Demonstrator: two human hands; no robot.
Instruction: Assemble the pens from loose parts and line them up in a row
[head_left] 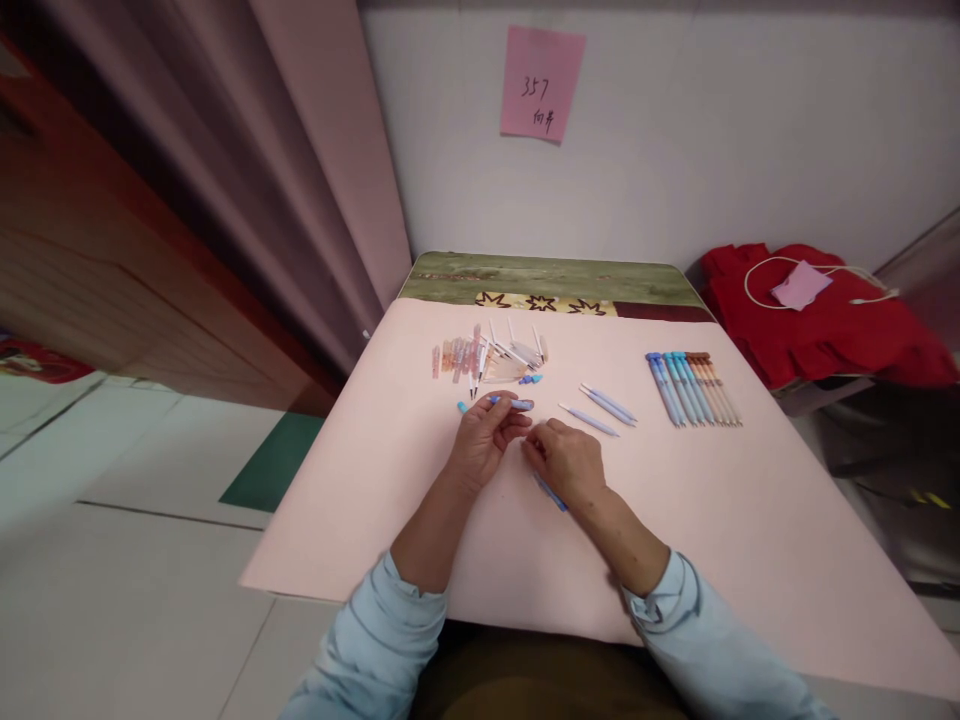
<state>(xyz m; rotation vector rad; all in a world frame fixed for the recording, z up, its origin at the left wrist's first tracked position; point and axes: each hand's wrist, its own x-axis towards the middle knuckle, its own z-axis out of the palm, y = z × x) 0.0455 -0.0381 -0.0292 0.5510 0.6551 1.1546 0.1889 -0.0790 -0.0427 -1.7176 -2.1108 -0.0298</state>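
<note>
My left hand (486,440) is closed in a pinch on a small blue pen piece (517,404) over the pink table cover (375,500). My right hand (564,462) is closed round a blue pen barrel (552,495) whose end sticks out under the palm. The two hands nearly touch at the fingertips. Just beyond them lies a pile of loose pen parts (491,360): orange and pink barrels, white refills and small blue caps. A tiny blue cap (462,407) rests left of my left hand.
Three pale blue barrels (600,408) lie right of the hands. A neat row of blue and orange finished pens (694,387) sits further right. A red cloth with a white cable (817,300) lies beside the table. A pink note (541,82) hangs on the wall.
</note>
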